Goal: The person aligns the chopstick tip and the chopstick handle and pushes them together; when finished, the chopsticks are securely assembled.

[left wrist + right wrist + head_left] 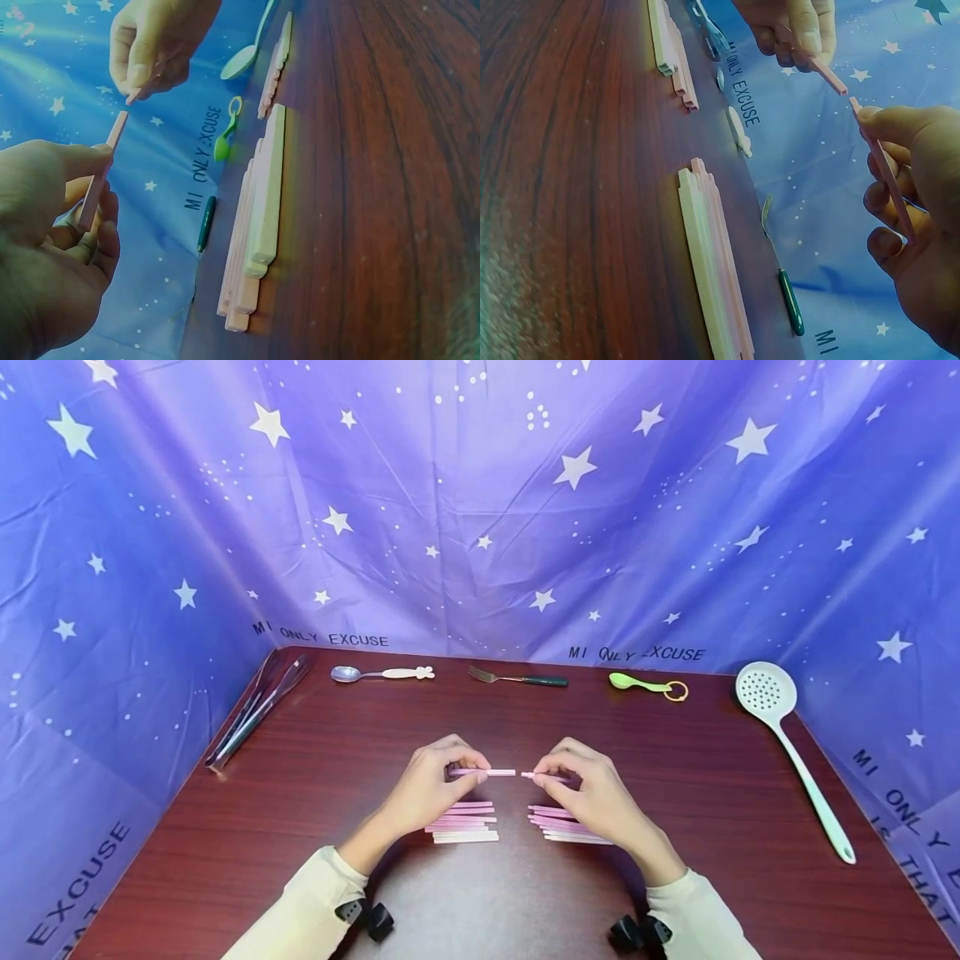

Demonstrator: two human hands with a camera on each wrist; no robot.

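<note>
Pinched by the left hand [437, 781] and right hand [594, 787], the left pink stick [501, 772] and right pink stick [887, 174] hover over the wooden table [352, 735], inner tips seemingly left bare to face each other (a narrow gap parts them). Left bundle [463, 828] and right bundle [558, 824] lie nearby, probably for easy reach; whether the tips are hollow is unclear.

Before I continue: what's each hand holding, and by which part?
Left hand: pink stick, near its middle. Right hand: another stick, near its inner end.
</note>
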